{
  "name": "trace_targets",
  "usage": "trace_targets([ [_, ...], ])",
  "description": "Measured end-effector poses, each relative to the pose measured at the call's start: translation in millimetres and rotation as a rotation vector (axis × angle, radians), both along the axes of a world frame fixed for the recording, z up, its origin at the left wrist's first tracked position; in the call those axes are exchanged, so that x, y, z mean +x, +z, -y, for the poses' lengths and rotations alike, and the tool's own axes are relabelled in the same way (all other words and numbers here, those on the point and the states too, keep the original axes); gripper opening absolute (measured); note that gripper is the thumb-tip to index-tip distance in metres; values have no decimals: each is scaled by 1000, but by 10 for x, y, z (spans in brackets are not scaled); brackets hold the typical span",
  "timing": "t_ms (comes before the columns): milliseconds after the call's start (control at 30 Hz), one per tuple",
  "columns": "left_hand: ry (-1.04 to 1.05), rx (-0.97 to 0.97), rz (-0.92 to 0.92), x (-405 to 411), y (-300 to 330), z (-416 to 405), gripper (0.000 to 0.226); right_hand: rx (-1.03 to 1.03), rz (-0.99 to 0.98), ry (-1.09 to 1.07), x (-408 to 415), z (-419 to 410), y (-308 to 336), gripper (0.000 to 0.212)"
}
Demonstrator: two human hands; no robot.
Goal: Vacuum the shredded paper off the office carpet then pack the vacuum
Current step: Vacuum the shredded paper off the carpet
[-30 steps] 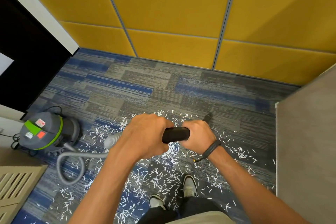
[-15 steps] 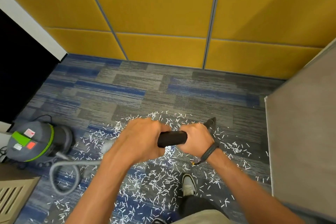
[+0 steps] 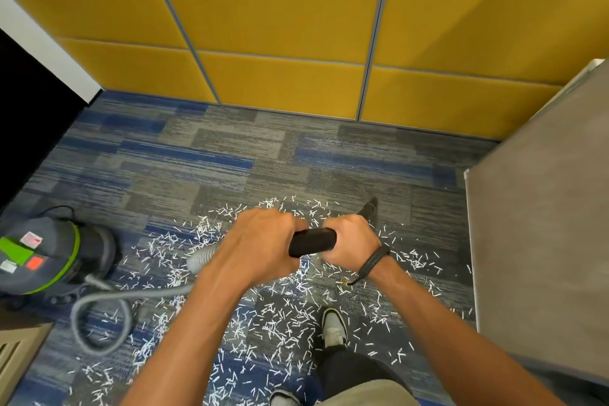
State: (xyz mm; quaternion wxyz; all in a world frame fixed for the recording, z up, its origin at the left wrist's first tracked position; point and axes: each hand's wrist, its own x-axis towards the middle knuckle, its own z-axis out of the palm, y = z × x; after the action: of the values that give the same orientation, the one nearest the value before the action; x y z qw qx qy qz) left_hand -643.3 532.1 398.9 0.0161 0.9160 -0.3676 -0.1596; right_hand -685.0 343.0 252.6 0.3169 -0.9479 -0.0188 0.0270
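Both hands grip the black vacuum wand (image 3: 312, 242) in front of me. My left hand (image 3: 260, 244) curls round its near end, where the grey ribbed hose (image 3: 99, 300) joins. My right hand (image 3: 351, 241), with a dark wristband, grips further along. The wand's black nozzle tip (image 3: 370, 208) reaches the carpet beyond my right hand. White shredded paper (image 3: 280, 316) lies scattered over the blue and grey carpet (image 3: 230, 155) around my feet. The grey and green vacuum canister (image 3: 46, 257) stands at the left, joined by the looping hose.
A yellow padded wall (image 3: 280, 26) closes the far side. A grey partition panel (image 3: 543, 224) stands at the right. A dark cabinet (image 3: 29, 115) is at the left, a beige slatted object (image 3: 16, 353) at the bottom left. My shoe (image 3: 334, 330) stands among the paper.
The nozzle tip has slid a little to the right across the carpet, and my view has shifted left to right. Both hands keep their grip on the wand.
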Motion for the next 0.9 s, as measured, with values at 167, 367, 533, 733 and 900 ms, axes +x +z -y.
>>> trace_targets([
  [167, -11, 3, 2, 10, 63, -23, 36, -27, 94, -2, -40, 22, 17, 17],
  [367, -2, 16, 78, 66, 79, 165, 35, -17, 115, 7, 178, 177, 31, 27],
  [533, 76, 35, 101, 274, -169, 443, 36, -15, 16, 46, 562, 396, -52, 22],
  [733, 74, 50, 112, 381, -324, 619, 36, -11, -9, 47, 668, 554, -119, 23],
  [900, -16, 1, 92, 324, -363, 714, 42, -39, 20, 10, 460, 740, -177, 23],
])
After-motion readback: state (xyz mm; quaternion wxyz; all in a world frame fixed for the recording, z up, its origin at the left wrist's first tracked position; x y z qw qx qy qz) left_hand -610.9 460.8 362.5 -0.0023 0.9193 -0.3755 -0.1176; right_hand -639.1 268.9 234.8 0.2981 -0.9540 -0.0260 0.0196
